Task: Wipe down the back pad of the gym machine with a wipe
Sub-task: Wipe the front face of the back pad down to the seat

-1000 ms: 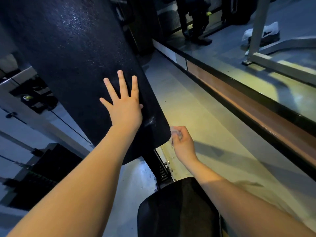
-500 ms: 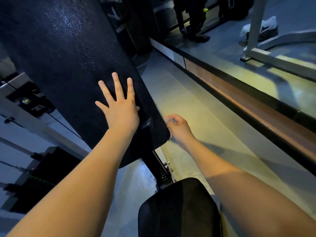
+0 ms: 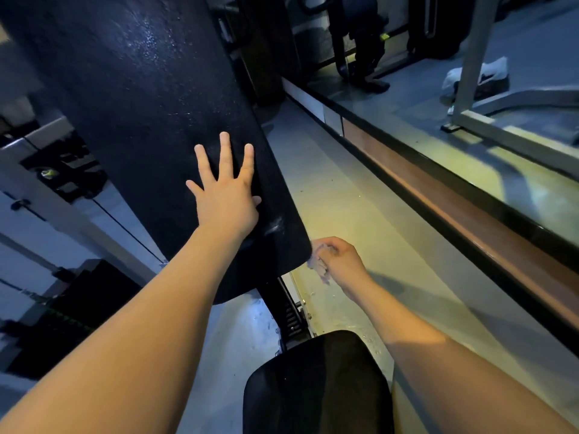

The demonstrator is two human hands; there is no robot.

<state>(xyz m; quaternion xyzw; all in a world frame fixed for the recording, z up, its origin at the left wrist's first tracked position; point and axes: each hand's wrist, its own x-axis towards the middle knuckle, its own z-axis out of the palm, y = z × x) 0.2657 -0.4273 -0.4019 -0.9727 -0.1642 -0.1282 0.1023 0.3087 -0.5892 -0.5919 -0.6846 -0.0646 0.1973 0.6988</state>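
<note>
My right hand [image 3: 341,261] is curled around a crumpled pale wipe [image 3: 319,268], which it holds just past the black seat pad [image 3: 316,386] that fills the bottom of the view. The wipe sits right at the lower right corner of the back pad [image 3: 150,104]; I cannot tell whether it touches the edge. A little farther up, my left hand [image 3: 225,198] lies flat on the lower part of that pad, with its fingers straight and spread and holding nothing. The back pad is a long, black, textured panel that rises at a tilt toward the upper left, with a faint sheen near its top. To its right runs a pale floor [image 3: 344,198], bordered by a brown ledge [image 3: 454,214]. Beyond the ledge stands a white machine post [image 3: 473,57], with a white cloth [image 3: 488,73] on the ground behind it.
</note>
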